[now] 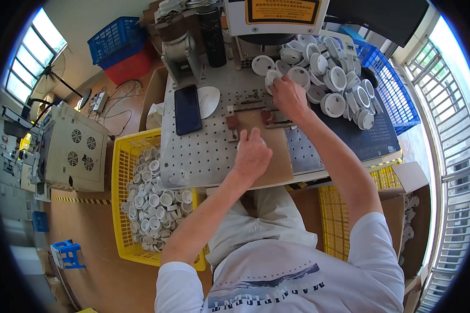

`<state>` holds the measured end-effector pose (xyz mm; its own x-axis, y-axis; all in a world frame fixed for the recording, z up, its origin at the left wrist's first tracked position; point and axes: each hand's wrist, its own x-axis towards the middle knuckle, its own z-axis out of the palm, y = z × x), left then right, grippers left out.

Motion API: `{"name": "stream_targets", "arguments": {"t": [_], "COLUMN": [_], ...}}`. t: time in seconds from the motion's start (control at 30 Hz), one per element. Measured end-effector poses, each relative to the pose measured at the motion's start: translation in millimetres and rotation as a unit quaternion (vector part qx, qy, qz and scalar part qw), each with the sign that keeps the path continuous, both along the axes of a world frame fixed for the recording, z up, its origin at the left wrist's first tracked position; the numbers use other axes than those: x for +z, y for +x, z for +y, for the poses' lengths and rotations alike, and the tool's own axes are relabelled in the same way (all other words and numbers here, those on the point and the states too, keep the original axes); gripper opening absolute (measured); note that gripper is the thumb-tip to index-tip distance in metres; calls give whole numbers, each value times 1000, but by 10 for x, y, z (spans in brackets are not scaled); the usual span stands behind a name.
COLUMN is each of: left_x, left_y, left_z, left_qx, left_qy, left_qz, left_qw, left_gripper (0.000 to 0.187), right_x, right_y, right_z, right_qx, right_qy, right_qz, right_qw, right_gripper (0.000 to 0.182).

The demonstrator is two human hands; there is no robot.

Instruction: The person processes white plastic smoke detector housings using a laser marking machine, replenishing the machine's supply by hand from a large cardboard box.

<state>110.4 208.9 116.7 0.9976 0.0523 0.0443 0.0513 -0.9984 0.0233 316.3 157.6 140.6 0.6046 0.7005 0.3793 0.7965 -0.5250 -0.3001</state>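
My right hand (290, 98) reaches to the near edge of a heap of white round plastic parts (333, 79), its fingers closed on one white round plastic part (271, 77). Lower and to the left, my left hand (253, 156) is over a brown board (274, 156), fingers curled together. A bit of something pale shows beside those fingers, mostly hidden, so I cannot make out what they hold. Just beyond the left hand sits a small metal fixture with reddish-brown blocks (232, 122), fixed on the perforated metal plate (203, 159).
A phone (187, 109) and a white paper disc (209, 101) lie on the plate's left. A white machine head (274, 15) overhangs the back. A yellow basket (121, 208) of white parts stands left below; a blue basket (389, 78) is behind the heap. A cardboard box (410, 180) stands right.
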Motion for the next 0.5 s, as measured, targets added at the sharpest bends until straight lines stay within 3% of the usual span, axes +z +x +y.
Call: {"name": "stream_targets", "arguments": {"t": [0.07,0.13,0.2,0.27,0.33,0.37,0.43,0.47,0.5], "left_x": [-101,-200,-300,-256,-212,-213,-187,-159,-136], "left_y": [-362,-627,-857,-963,-976,-966,-950,-947,-952], "left_z": [107,307,601,694,689,682,660,634,619], "left_qx": [-13,24,90,97,91,96,99,109,120], "left_qy": [-37,-98,-108,-111,-110,-92,-72,-82,-90], "left_qz": [-179,-261,-226,-228,-226,-220,-214,-227,-241], "left_qw": [983,960,964,962,964,966,969,964,959], "left_gripper": [15,7,9,9,9,10,10,11,12], "right_x": [120,415,628,747,716,670,539,502,470], "right_y": [-41,-255,-416,-550,-624,-661,-708,-727,-755], "right_z": [-135,-292,-435,-452,-383,-302,-125,-115,-87], "right_qx": [-4,7,78,98,246,238,286,286,268], "right_qy": [46,75,107,46,-109,-107,-211,-211,-155], "right_qz": [-4,13,179,221,305,309,296,297,241], "right_qw": [999,997,975,969,914,914,887,886,920], "right_gripper": [20,21,23,16,18,18,22,22,26]}}
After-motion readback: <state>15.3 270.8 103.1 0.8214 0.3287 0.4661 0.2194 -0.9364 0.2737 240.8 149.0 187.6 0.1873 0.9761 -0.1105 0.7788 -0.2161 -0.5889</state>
